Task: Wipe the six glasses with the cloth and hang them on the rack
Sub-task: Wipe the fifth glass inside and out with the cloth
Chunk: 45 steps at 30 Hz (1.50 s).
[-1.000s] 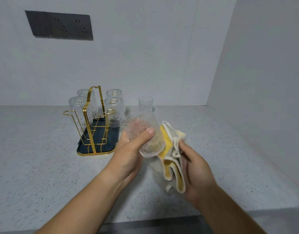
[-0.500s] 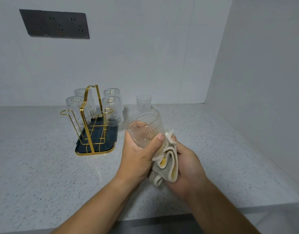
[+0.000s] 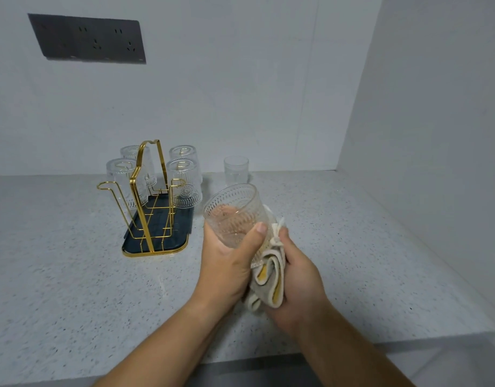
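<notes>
1. Far left, up on the back wall, there's a dark socket panel (image 3: 87,39). That's all that's on the wall.
2. Below it, over on the left of the speckled grey countertop (image 3: 59,275), sits the gold wire rack (image 3: 142,216) on its dark tray (image 3: 179,230) with a gold rim.
3. Four glasses hang mouth-down on the rack. There's a left pair (image 3: 122,177) on one side of the tall handle and a right pair (image 3: 185,182) on the other, all towards the far end of the tray.
4. Just right of the rack, at the far edge by the wall, one more small glass (image 3: 236,170) stands upright on the counter. It's on its own and not touching anything.
5. Nearer to me and well above the counter, the left hand (image 3: 226,263) grips a patterned glass (image 3: 232,216). The thumb is curled across the near side, and you can see the fingers wrapped round the far side through the glass. It's tilted, mouth up and towards the rack, base down and to the right.
6. The cloth (image 3: 270,280), beige with yellow showing in the folds, is bunched up right against the base end of that glass.
7. The right hand (image 3: 299,280) has the cloth, with its fingers curled round the wad and pressing it onto the glass. The fingertips are hidden behind the cloth, so I can't tell how much of the glass they cover.
</notes>
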Tool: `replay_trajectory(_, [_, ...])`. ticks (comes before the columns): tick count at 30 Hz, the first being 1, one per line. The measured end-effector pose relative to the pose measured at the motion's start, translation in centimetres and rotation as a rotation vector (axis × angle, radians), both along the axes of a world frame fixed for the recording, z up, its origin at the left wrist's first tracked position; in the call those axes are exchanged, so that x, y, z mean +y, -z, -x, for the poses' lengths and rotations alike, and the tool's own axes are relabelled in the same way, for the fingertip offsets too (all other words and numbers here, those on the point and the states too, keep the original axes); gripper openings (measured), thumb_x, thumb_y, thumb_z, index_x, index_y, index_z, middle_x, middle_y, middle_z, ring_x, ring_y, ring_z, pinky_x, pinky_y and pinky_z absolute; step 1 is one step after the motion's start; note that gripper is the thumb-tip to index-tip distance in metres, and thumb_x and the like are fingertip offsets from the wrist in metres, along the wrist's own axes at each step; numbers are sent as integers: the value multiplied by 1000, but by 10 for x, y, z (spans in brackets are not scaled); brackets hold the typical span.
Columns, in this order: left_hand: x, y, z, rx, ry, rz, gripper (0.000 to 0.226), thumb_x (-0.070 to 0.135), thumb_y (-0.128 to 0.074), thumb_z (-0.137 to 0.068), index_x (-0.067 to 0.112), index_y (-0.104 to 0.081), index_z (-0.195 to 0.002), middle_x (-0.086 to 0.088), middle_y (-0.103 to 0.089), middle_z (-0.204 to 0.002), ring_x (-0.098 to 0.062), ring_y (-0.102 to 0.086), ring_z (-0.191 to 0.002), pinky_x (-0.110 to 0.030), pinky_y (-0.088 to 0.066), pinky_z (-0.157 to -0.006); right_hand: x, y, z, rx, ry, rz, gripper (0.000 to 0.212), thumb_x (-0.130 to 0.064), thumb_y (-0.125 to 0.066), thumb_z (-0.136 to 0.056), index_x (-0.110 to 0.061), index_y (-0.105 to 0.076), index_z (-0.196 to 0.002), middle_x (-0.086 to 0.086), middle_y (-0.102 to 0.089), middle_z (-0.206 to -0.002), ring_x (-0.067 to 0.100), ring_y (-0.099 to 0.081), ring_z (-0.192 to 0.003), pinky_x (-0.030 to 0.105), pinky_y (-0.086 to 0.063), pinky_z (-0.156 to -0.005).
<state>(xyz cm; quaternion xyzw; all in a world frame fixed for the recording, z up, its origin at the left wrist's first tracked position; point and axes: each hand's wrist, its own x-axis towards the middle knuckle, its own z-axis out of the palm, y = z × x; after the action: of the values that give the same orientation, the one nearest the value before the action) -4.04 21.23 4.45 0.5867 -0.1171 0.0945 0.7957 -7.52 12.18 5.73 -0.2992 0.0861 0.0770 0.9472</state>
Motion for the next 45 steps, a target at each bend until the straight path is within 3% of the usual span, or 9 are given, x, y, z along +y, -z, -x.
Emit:
replay_trajectory(3, [3,-4,-9,-31,-96,-60,60,27,-82,-73,13,-52,-124,-8,-70,-113,-12,-72,-101,-21,-55,-84,6,12,5,-6,-2,55,52,-39,-41,-107,-1,-61,-134,24,-70,-127,38,-66,-121,51,-45,-111])
replay_trajectory(11, [-1,0,-1,-49,-19,-37,62,18,-81,-80,0,-51,-131,-16,-72,-118,-21,-73,-107,-27,-58,-90,-11,-1,-10,-11,26,63,52,-38,-44,-106,0,-59,-137,27,-67,-129,43,-65,-121,55,-48,-108])
replay_trajectory(18, [7,-5,-16,-38,-106,-87,60,17,-82,-84,6,-49,-132,-8,-68,-121,-7,-70,-105,-14,-53,-84,-6,6,5,29,-23,172,46,-35,-40,-108,-2,-65,-130,23,-74,-119,33,-74,-108,42,-58,-90])
replay_trajectory(24, [1,6,-10,-23,-59,-88,64,20,-82,-76,6,-50,-130,-10,-71,-117,-13,-73,-104,-20,-56,-86,-15,2,-10,69,40,166,50,-39,-43,-107,0,-64,-130,26,-72,-120,40,-71,-112,52,-54,-98])
replay_trajectory(32, [9,9,-16,27,-76,-113,70,28,-90,-75,10,-51,-130,-5,-71,-119,-11,-72,-105,-18,-56,-84,-19,10,-4,95,-51,255,50,-39,-44,-106,0,-69,-124,25,-73,-118,37,-73,-108,47,-56,-89])
replay_trajectory(37, [1,12,-11,2,-24,-162,59,12,-86,-80,6,-51,-128,-11,-72,-116,-13,-74,-103,-23,-58,-87,-22,2,-18,137,18,228,52,-40,-43,-107,0,-63,-133,28,-71,-122,43,-71,-109,51,-57,-91])
replay_trajectory(40, [6,13,-22,17,-72,-186,51,10,-83,-84,16,-51,-123,-6,-70,-116,-4,-72,-99,-15,-55,-82,-19,10,-11,136,-65,291,50,-40,-43,-107,0,-69,-123,27,-73,-116,38,-76,-98,45,-62,-80])
replay_trajectory(42, [10,14,-28,50,-57,-167,56,21,-84,-82,17,-52,-128,-3,-71,-119,-8,-72,-105,-17,-56,-84,-26,14,-9,95,-49,387,46,-37,-46,-107,0,-73,-116,26,-75,-112,37,-75,-101,47,-60,-87])
replay_trajectory(45, [15,17,-33,117,-27,-148,66,37,-84,-74,17,-54,-130,0,-74,-118,-8,-72,-106,-18,-56,-83,-42,8,-11,-13,81,806,34,-31,-48,-108,-9,-74,-104,13,-78,-95,18,-76,-86,35,-61,-84])
